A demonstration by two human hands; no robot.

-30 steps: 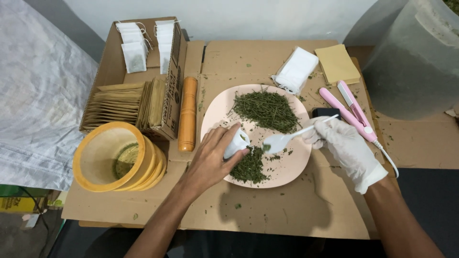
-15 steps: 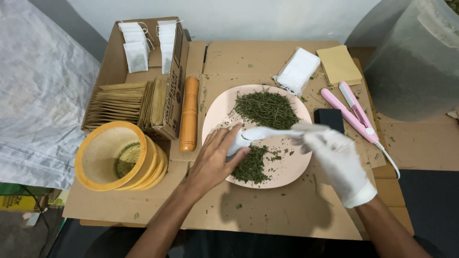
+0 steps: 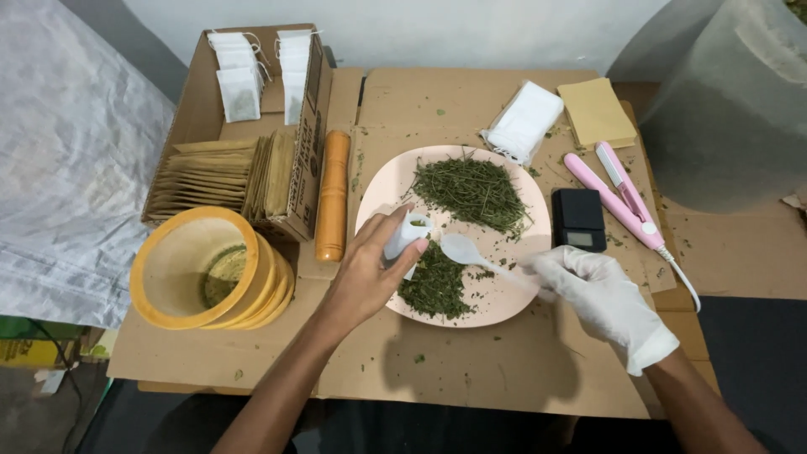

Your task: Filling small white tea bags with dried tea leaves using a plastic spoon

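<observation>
Listing left to right: left hand [image 3: 366, 273], bare, fingers pinching a small white bag [image 3: 407, 234] upright, mouth apparently open, over the pink plate's [image 3: 374, 197] left side. Herb pile [image 3: 435, 286] just below the bag. White spoon [image 3: 475, 256], bowl just right of the bag, long axis running right and slightly down to the gloved right hand [image 3: 593, 294], fingers closed on its handle.

Cardboard-covered table [image 3: 471, 378] with pink plate [image 3: 382, 189], yellow bowls [image 3: 168, 269], black scale [image 3: 577, 219], pink sealer [image 3: 622, 195].
</observation>
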